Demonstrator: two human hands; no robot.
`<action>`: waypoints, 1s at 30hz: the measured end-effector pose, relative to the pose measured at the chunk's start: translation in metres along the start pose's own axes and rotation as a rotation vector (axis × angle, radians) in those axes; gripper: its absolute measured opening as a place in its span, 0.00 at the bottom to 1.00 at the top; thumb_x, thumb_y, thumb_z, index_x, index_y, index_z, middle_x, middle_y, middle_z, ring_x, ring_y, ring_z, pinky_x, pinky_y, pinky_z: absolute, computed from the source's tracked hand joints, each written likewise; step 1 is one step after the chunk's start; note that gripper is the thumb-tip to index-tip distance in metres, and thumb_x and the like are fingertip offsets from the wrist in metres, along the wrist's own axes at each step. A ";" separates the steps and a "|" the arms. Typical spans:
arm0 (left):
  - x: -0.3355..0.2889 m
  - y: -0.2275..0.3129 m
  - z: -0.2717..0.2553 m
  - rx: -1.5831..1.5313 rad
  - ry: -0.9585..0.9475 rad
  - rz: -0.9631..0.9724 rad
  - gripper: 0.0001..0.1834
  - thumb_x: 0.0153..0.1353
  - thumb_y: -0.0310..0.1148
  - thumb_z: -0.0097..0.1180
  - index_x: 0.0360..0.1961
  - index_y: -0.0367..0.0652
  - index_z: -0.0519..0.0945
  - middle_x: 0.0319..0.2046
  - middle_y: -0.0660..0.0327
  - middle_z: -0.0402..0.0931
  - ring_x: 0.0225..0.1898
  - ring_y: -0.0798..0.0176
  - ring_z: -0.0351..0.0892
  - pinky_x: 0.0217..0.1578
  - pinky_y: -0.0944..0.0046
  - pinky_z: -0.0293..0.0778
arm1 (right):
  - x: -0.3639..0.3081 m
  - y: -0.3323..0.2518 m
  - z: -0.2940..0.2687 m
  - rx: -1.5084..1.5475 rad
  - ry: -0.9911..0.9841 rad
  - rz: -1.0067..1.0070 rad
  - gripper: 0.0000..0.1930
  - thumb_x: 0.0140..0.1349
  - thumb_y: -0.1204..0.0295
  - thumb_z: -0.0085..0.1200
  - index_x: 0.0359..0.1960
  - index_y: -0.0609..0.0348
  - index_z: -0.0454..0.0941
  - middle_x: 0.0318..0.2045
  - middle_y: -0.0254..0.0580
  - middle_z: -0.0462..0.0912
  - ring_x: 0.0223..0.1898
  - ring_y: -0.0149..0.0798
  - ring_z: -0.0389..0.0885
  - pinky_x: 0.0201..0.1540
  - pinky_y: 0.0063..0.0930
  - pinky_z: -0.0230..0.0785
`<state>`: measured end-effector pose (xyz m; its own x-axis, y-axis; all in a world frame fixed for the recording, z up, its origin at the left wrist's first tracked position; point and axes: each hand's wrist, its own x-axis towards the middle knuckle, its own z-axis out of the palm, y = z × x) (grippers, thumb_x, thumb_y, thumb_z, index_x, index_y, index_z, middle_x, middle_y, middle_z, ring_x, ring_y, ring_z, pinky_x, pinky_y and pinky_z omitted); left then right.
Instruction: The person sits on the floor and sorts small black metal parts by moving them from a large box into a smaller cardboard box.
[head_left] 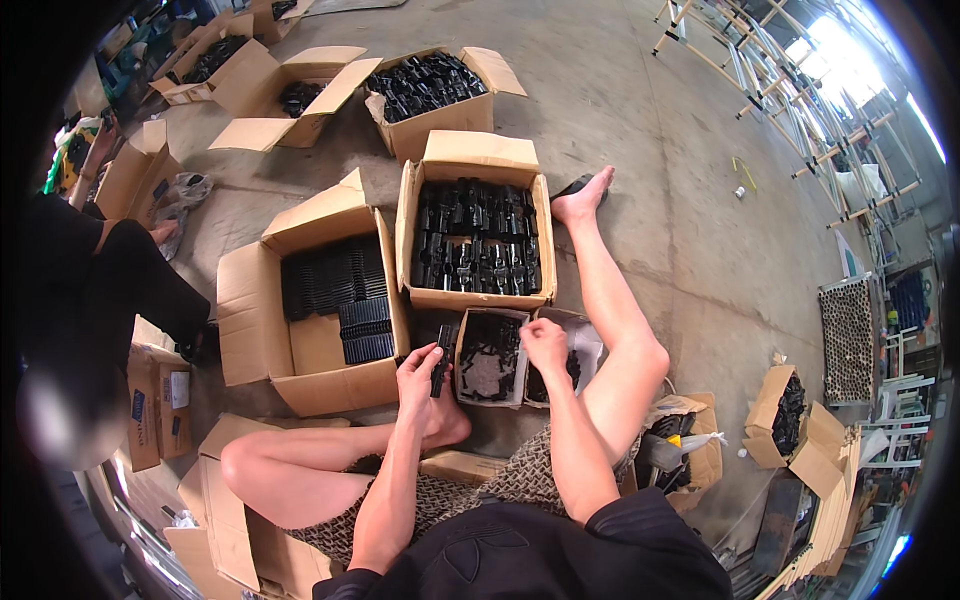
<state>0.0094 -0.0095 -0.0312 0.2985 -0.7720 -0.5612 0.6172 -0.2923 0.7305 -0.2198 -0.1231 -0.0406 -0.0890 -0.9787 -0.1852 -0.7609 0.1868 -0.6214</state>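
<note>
My left hand [418, 368]: fingers clamped on a long black plastic part [441, 358], centre of frame. My right hand [545, 345]: fingers curled together, dipping into a small open box [585, 345] of dark pieces. Between them, a second small box [490, 358]. Above, a large carton [478, 235] packed with black parts; to its left, a half-filled carton [315, 295].

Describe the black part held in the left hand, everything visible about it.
The black part is a narrow, elongated piece, dark and plastic-looking, held roughly upright and slightly tilted. The left hand grips it from the left side, fingers wrapped around its lower half. It sits just left of a small open box of similar black pieces. Finer detail is too small to tell.
</note>
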 end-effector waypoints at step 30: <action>0.008 0.000 0.000 0.026 0.043 0.062 0.12 0.62 0.29 0.64 0.47 0.37 0.82 0.33 0.61 0.83 0.30 0.70 0.81 0.31 0.71 0.78 | 0.001 0.041 0.014 -0.522 -0.092 0.027 0.10 0.60 0.75 0.49 0.31 0.64 0.83 0.35 0.62 0.85 0.41 0.62 0.85 0.43 0.54 0.77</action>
<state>0.0123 -0.0157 -0.0357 0.3671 -0.7642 -0.5303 0.5776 -0.2596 0.7739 -0.2425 -0.1156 -0.0771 -0.0746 -0.9582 -0.2762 -0.9798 0.1219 -0.1585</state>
